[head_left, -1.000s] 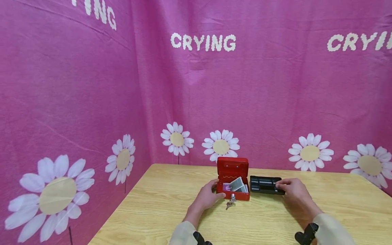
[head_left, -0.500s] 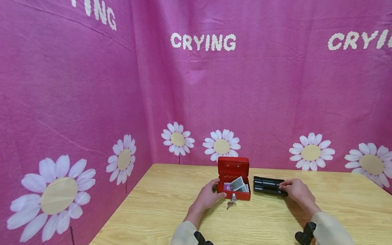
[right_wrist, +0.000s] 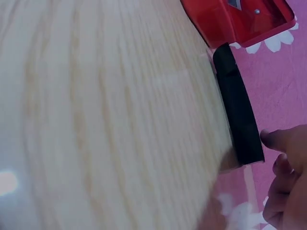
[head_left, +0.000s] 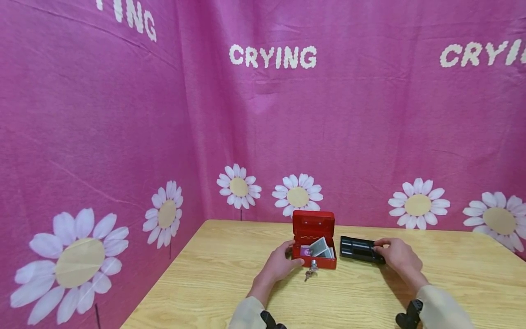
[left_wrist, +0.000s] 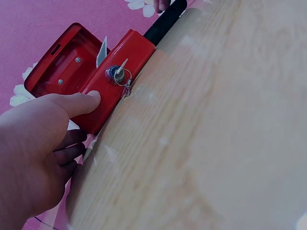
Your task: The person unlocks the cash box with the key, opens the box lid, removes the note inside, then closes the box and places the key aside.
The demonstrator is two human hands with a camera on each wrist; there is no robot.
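A small red cash box (head_left: 327,263) stands on the table with its lid (head_left: 306,224) raised. Papers like banknotes (head_left: 317,247) lie inside, one leaning up. Keys (head_left: 309,274) hang on a ring from the front lock. My left hand (head_left: 281,263) holds the box's left end; in the left wrist view its thumb (left_wrist: 91,100) presses the front face while the fingers lie round the side. Just right of the box sits a black compartment tray (head_left: 354,251). My right hand (head_left: 400,258) grips the tray's right end between thumb and fingers, the other fingers curled below.
The light wooden table (head_left: 205,283) carries both things near its far edge. Behind and to the left hangs a pink cloth (head_left: 349,128) printed with daisies and white lettering. A black device (head_left: 408,315) sits on each wrist.
The black tray has shifted slightly right, away from the box, with my right hand on it. My left hand keeps its hold on the cash box, and the view has turned very slightly.
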